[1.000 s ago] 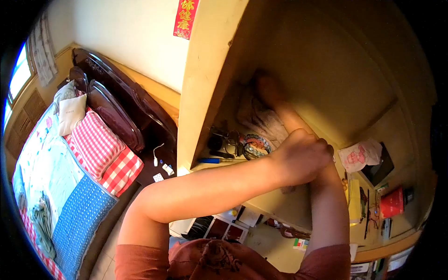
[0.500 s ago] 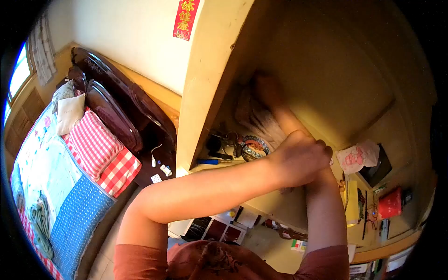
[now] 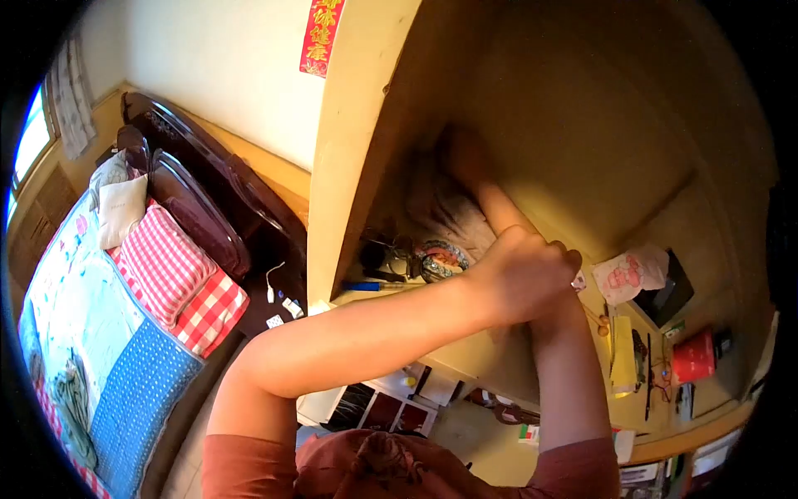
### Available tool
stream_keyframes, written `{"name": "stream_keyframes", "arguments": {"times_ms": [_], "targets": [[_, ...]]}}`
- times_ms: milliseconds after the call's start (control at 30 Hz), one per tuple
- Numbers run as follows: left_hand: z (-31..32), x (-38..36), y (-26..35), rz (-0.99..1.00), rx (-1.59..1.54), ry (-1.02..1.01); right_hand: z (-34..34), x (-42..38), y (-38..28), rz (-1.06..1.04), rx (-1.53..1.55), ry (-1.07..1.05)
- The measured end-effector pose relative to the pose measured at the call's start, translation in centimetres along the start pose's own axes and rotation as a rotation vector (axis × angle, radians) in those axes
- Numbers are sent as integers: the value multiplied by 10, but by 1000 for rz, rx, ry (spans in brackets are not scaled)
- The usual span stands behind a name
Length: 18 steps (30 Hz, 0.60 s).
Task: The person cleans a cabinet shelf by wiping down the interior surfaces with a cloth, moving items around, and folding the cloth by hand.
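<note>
My right arm reaches deep into a wooden shelf compartment, where my right hand lies in dark shadow at the far end of a crumpled pale cloth. Its fingers cannot be made out. My left hand crosses over my right forearm, with its fingers curled closed. A small whitish bit shows by its knuckles; what the hand holds is hidden. Just left of it sit a round patterned tin or dish, dark-framed glasses and a blue-handled tool.
On the right of the shelf lie a pink-printed cloth, a dark flat tablet-like thing, a yellow item and a red box. A thick shelf side panel stands at left. Beyond it is a bed.
The view has shifted slightly, so the shelf things appear a little further left. Both hands keep nearly the same pose, the left across the right forearm.
</note>
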<state>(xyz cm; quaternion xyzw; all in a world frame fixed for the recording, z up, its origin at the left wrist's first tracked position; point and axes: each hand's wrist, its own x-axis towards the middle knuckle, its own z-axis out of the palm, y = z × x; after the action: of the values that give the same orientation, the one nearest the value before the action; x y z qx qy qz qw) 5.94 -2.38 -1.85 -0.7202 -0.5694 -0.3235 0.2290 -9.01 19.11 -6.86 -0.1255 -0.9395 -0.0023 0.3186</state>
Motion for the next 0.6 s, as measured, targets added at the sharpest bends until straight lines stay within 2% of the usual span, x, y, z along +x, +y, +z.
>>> {"name": "stream_keyframes", "arguments": {"times_ms": [33,100,133,200,333,433,500,533,600], "targets": [[-1,-1,0,0,1,0,-6,-1,2,0,0,1],[-4,1,-1,-24,-68,28,-26,-1,9,-254,39,-7],[-3,1,-2,-22,-60,30,-28,2,5,-260,39,-1],[3,0,-4,34,-34,41,-24,9,-3,-71,-3,-98],[5,0,-1,-8,-12,45,-20,-11,-4,-121,-122,-51],[-6,0,-3,30,-44,-36,-19,-2,11,-96,31,-31],[-3,3,-3,-26,-89,12,-32,1,12,-194,-22,-220],[-6,4,-3,-22,-90,8,-43,-4,6,-190,-21,-218],[-12,3,-4,-14,-17,-253,-67,-23,-5,-242,27,-425]]}}
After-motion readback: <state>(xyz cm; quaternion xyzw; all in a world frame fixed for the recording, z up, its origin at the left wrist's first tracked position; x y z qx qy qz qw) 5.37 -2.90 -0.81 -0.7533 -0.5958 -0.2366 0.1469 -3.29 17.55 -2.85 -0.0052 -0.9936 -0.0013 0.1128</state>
